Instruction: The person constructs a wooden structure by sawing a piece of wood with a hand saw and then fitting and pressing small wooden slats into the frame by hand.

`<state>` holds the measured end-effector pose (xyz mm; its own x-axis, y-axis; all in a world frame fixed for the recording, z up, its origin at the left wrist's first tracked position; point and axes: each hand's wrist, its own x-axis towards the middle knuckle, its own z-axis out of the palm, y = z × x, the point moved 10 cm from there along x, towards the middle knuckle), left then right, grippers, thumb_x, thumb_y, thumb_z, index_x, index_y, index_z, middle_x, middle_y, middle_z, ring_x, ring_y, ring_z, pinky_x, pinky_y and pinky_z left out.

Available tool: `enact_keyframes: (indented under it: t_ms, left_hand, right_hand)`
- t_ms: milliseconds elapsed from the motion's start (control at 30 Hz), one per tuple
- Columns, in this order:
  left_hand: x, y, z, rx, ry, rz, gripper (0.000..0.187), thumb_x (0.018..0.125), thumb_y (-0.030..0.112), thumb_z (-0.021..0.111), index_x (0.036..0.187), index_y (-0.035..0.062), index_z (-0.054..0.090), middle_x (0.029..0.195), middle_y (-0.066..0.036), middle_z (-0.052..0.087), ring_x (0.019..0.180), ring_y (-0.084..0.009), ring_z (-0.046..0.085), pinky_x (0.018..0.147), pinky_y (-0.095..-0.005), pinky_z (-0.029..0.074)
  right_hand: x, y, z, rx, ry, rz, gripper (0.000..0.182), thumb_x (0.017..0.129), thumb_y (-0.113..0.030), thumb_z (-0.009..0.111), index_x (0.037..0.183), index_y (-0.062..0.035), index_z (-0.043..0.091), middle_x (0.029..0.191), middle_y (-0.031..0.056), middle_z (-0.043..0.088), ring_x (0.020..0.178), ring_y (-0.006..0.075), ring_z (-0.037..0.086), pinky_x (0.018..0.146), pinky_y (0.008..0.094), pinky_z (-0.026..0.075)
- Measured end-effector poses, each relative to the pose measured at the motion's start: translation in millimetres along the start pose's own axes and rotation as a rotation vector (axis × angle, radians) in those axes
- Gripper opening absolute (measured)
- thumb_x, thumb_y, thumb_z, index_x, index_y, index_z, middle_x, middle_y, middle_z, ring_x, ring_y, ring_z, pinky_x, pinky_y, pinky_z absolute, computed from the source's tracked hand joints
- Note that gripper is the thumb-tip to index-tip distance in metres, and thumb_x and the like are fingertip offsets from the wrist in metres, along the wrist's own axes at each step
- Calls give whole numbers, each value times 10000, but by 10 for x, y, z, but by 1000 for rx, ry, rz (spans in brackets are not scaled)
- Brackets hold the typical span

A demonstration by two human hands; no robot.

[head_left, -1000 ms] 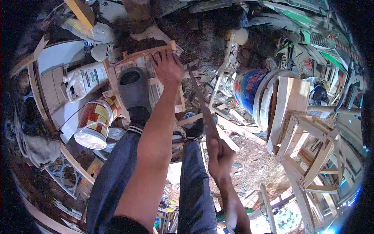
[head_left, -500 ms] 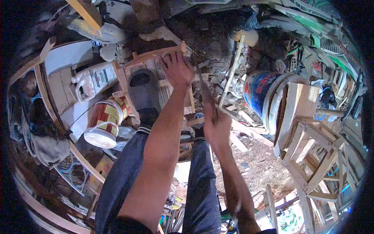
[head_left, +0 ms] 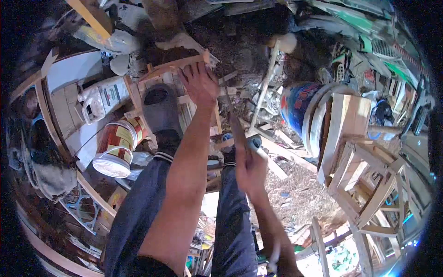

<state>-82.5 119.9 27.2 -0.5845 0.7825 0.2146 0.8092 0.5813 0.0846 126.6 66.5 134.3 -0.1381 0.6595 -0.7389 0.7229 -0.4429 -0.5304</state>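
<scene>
Now, the right hand (head_left: 252,171), closed on the saw (head_left: 236,121), has drawn back, suggesting a pull stroke; the left hand (head_left: 200,86) lies spread on the frame (head_left: 174,62) beside the saw.

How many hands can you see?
2. The left hand rests on the wooden frame; the right hand grips the saw. No others show, though the dark edges could hide some.
</scene>
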Motion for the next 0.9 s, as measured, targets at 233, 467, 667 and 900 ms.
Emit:
enact_keyframes:
  t_ms: [233, 467, 667, 900]
  left_hand:
    - [2, -75, 111, -20, -38, -12, 282, 889, 205, 415, 1021, 29, 592, 1053, -153, 560, 1064, -329, 474, 1067, -521, 223]
    - [20, -22, -5, -68, -10, 18, 316, 896, 208, 400, 1083, 13, 565, 1079, -160, 551, 1090, -336, 456, 1072, -519, 216]
    - [2, -89, -22, -192, -51, -9, 297, 875, 181, 441, 1101, 4, 518, 1086, -185, 533, 1102, -367, 446, 1073, -534, 209]
    - [-149, -74, -248, -386, 36, 75, 286, 817, 154, 536, 1055, -4, 520, 1093, -228, 478, 1148, -387, 407, 1062, -551, 221]
  right_hand:
    - [-153, 84, -80, 164, 115, -170, 275, 900, -266, 516, 964, -34, 650, 630, 185, 607, 633, 342, 640, 586, 403, 497]
    - [792, 505, 367, 9, 162, -169, 382, 901, -332, 535, 783, 20, 628, 640, 215, 601, 647, 368, 633, 605, 400, 484]
    - [552, 833, -21, 130, 259, -47, 423, 823, -430, 647, 938, -24, 676, 723, 147, 666, 620, 249, 633, 587, 373, 479]
    - [1481, 564, 360, 145, 397, -313, 343, 756, -330, 737, 870, -21, 640, 734, 96, 656, 692, 212, 631, 638, 332, 479]
